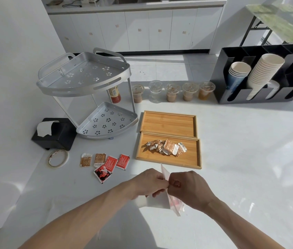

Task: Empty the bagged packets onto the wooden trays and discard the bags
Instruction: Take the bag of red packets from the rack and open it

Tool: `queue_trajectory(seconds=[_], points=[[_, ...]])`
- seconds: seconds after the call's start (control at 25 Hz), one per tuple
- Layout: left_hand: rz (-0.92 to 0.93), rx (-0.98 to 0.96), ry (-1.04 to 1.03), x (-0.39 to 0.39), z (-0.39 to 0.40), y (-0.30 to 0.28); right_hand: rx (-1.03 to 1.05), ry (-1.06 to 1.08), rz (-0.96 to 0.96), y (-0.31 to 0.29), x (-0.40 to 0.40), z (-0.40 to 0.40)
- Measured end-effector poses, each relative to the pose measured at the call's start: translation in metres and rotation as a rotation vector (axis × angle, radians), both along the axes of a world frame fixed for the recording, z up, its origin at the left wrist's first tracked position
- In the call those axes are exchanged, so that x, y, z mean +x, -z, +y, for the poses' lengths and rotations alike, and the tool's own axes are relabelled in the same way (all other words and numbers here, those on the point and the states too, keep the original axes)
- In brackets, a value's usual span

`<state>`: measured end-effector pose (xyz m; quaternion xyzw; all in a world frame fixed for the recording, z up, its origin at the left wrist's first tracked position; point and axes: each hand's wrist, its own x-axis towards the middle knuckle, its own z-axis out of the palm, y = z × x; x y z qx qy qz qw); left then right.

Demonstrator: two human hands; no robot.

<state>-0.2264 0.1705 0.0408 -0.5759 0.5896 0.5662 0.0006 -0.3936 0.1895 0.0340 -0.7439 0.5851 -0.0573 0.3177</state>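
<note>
Two wooden trays lie side by side on the white counter. The far tray (168, 123) holds nothing. On the near tray (192, 157) sits a heap of several brown and silver packets (167, 147). In front of the near tray my left hand (149, 182) and my right hand (188, 187) both pinch a clear plastic bag (175, 205) between them. The bag stands on edge, and something red shows inside its lower part. Loose brown and red packets (104, 163) lie on the counter to the left of the near tray.
A silver two-tier corner rack (86, 83) stands at the left with a black tissue box (56, 133) and a tape roll (58, 158) nearby. Several lidded cups (172, 91) line the back. A black cup holder (262, 74) is at the right.
</note>
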Motion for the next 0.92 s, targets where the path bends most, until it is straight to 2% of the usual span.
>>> queue_trajectory(seconds=[0.28,0.4,0.56,0.64,0.76,0.92], points=[[-0.132,-0.144,-0.008,0.019,-0.006,-0.007,-0.187,0.192,0.187,-0.01,-0.038,-0.013],[-0.144,-0.154,-0.004,0.029,-0.008,-0.01,-0.228,0.129,0.311,-0.011,-0.052,-0.009],[-0.132,-0.141,-0.024,0.024,-0.005,-0.011,-0.226,0.102,0.37,-0.009,-0.05,-0.006],[-0.098,-0.126,-0.049,0.022,-0.003,-0.011,-0.236,0.139,0.367,-0.014,-0.051,-0.007],[0.033,-0.085,-0.129,0.008,0.003,-0.011,-0.293,0.25,0.222,-0.024,-0.037,-0.001],[0.112,-0.075,-0.196,-0.013,0.014,-0.008,0.013,0.341,0.123,-0.018,-0.004,-0.019]])
